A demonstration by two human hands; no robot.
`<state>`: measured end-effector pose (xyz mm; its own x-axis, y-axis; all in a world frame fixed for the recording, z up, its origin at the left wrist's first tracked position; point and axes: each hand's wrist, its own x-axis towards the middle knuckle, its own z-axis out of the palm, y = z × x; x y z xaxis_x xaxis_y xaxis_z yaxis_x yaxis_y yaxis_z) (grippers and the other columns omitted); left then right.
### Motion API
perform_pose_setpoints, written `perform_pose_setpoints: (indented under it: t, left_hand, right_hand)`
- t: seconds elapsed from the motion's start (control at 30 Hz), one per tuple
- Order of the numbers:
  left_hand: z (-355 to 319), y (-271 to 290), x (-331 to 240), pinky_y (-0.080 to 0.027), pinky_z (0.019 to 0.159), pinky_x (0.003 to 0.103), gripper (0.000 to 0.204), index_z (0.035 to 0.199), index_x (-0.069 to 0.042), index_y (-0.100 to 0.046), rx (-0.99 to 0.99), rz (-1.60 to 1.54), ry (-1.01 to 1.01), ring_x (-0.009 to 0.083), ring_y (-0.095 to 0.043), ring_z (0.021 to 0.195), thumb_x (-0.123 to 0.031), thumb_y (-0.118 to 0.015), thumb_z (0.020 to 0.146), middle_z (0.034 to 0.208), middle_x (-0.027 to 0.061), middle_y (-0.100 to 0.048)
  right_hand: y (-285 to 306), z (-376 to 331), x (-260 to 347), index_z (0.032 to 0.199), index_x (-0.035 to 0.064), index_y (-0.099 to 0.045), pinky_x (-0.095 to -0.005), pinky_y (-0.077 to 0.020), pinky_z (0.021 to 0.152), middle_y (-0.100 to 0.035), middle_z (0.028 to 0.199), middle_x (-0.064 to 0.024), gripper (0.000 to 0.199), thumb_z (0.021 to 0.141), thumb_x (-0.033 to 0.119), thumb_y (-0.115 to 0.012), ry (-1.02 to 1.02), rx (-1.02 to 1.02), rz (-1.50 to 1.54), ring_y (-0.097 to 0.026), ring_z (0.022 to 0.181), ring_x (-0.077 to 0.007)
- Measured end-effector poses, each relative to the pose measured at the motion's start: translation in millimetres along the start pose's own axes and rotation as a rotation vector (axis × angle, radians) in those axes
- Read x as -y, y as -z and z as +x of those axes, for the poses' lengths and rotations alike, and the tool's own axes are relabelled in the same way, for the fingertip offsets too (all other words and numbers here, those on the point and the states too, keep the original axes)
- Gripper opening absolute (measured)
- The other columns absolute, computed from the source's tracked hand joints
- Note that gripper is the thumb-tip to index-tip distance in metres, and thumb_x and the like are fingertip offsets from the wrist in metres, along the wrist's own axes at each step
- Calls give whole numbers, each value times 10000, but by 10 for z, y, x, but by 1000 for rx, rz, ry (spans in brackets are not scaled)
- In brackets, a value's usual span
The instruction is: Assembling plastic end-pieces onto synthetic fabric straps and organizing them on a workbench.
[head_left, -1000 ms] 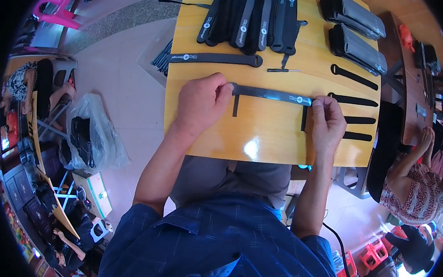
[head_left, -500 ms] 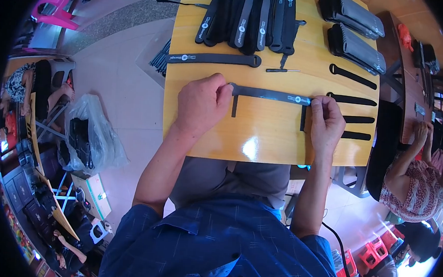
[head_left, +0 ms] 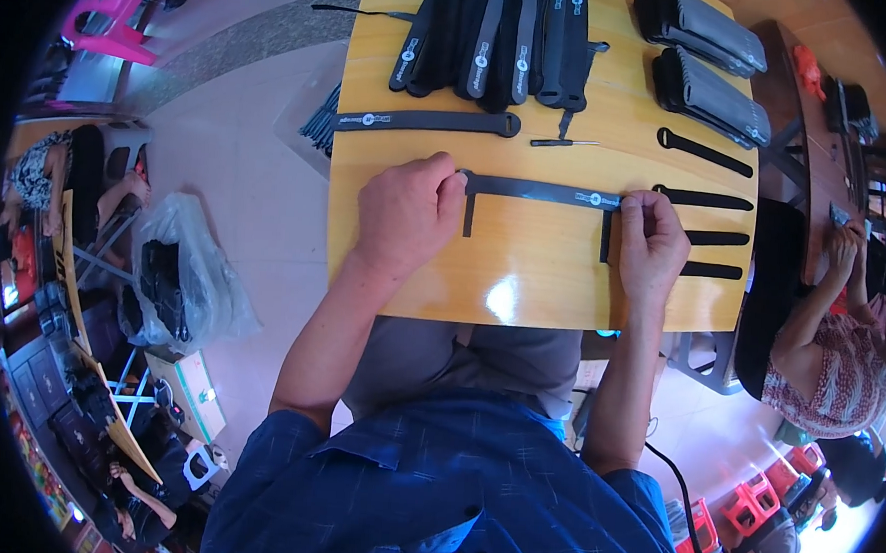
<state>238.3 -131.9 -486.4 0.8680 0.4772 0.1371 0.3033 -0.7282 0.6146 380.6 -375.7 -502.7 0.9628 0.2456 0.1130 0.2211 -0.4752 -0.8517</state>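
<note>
A dark grey strap [head_left: 533,189] with a pale printed mark is stretched crosswise between my hands over the yellow table [head_left: 412,290]. My left hand [head_left: 407,207] is closed in a pinch on its left end. At the right end, the thumb and fingers of my right hand [head_left: 652,237] pinch it too. A narrow dark strip [head_left: 468,216] runs toward me below the left end, and a similar strip [head_left: 605,237] lies beside my right hand. Beyond my left hand lies another grey strap [head_left: 426,121] with a rounded, holed end.
Several black straps [head_left: 707,153] lie along the table's right side. Folded strap bundles [head_left: 713,95] sit at the far right, and more straps [head_left: 490,44] at the back. A small screwdriver [head_left: 564,143] lies mid-table. A seated person [head_left: 829,367] works to the right; a plastic bag [head_left: 188,273] stands left.
My hands and the strap between them stay nearly in place. The view has shifted very slightly, and the person at the right has moved their hands a little.
</note>
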Motion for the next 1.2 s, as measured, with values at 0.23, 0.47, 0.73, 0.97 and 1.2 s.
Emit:
perform_pose_setpoints:
  t: [0.23, 0.47, 0.73, 0.97, 1.2]
  left_hand:
    - [1, -4, 16, -491, 590, 456, 213, 799, -60, -605, 1, 18, -5, 375, -652, 661, -181, -700, 947, 723, 163, -653]
    - [-8, 0, 0, -501, 598, 454, 212, 800, -62, -603, -9, 30, -8, 379, -659, 673, -181, -700, 947, 727, 162, -659]
    - [-2, 7, -8, -508, 611, 466, 212, 803, -62, -606, 16, 43, 13, 386, -667, 696, -186, -703, 945, 744, 165, -667]
    - [10, 3, -11, -512, 611, 467, 223, 794, -59, -601, -2, 46, 18, 390, -666, 688, -186, -713, 939, 741, 167, -668]
    - [-79, 74, 36, -533, 638, 478, 126, 921, -67, -584, -30, -151, 63, 383, -685, 721, -140, -683, 952, 776, 149, -682]
  right_hand:
    - [2, -2, 7, 964, 2, -713, -226, -463, 618, -633, 720, -4, 114, 1003, 109, -707, 0, -6, -29, -546, 651, -53]
    - [22, -11, 83, 953, -5, -711, -257, -491, 623, -651, 739, -57, 113, 990, 102, -706, 38, -9, -110, -588, 637, -98]
    - [10, -17, 92, 935, -5, -703, -293, -505, 620, -643, 767, -99, 91, 966, 80, -711, 99, -23, -172, -624, 637, -168]
    - [-23, -16, 111, 932, 3, -693, -319, -512, 618, -634, 781, -116, 51, 938, 48, -718, 177, -45, -217, -627, 635, -221]
    - [-14, -44, 95, 980, 15, -692, -361, -547, 656, -660, 848, -132, 62, 934, 51, -714, 222, -70, -273, -670, 707, -266]
